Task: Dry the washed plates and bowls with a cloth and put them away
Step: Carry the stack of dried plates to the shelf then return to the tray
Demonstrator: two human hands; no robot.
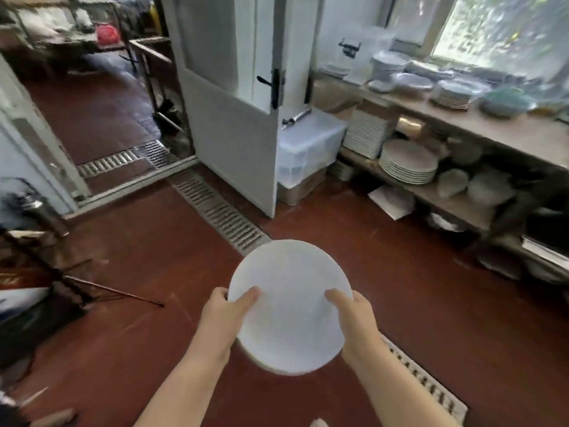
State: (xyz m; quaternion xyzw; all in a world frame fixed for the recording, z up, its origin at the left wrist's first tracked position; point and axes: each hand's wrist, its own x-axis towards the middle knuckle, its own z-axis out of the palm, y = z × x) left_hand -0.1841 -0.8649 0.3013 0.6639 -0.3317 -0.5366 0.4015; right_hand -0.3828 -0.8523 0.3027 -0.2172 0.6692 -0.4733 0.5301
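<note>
Left hand [226, 309] and right hand [354, 312] are gripping opposite rims of a round white ceramic plate [289, 306]; any residual moisture is risking a slip onto the red floor [400, 303].

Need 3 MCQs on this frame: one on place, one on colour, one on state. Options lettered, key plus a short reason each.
1. Where is the stack of round white plates?
A. On the lower shelf at the right
B. On the floor by the drain
C. On top of the clear storage box

2. What colour is the floor?
A. Grey
B. Red-brown
C. White

3. How is the white plate held?
A. By the left hand alone
B. It rests on the floor
C. By both hands at its rim

Key: 1 A, the stack sits on the lower shelf under the worktop. 2 B, the floor is red-brown all round the drain grate. 3 C, the left hand and the right hand each grip an opposite edge, thumbs on top.
</note>
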